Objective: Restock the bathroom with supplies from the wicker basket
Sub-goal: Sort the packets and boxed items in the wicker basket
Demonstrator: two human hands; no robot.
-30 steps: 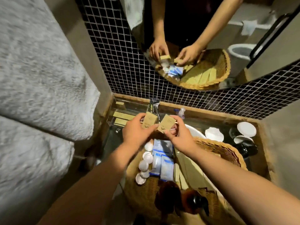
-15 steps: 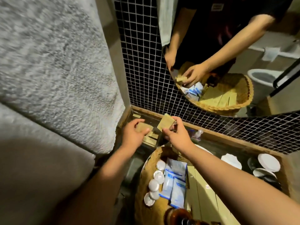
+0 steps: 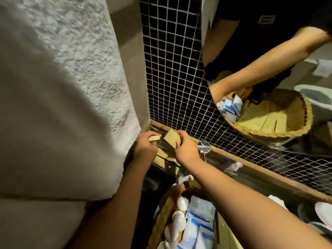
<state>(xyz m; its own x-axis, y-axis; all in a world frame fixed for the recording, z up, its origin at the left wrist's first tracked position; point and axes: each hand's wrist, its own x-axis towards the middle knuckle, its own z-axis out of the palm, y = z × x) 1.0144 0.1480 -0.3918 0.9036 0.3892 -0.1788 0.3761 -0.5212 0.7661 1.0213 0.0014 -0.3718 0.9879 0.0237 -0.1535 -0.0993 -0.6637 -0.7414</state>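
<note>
My left hand (image 3: 144, 147) grips a small tan cardboard box (image 3: 154, 138) over the clear tray (image 3: 166, 159) in the back left corner of the counter. Beside it, my right hand (image 3: 186, 150) pinches a second tan box (image 3: 171, 138), tilted on edge above the same tray. More tan boxes lie in the tray beneath both hands. The wicker basket (image 3: 161, 218) sits at the bottom of the view, holding white round caps (image 3: 179, 221), blue-and-white sachets (image 3: 199, 223) and flat tan packets.
A thick grey towel (image 3: 59, 97) hangs close on the left. Black mosaic tile (image 3: 170, 69) backs the counter, and a mirror (image 3: 269, 78) reflects my arms and the basket. A chrome tap (image 3: 204, 147) stands behind my right hand. White dishes (image 3: 323, 212) sit at the right.
Both hands have moved further into the back left corner with their boxes, now over the clear tray. The view has swung left and closer, so the basket has dropped to the bottom.
</note>
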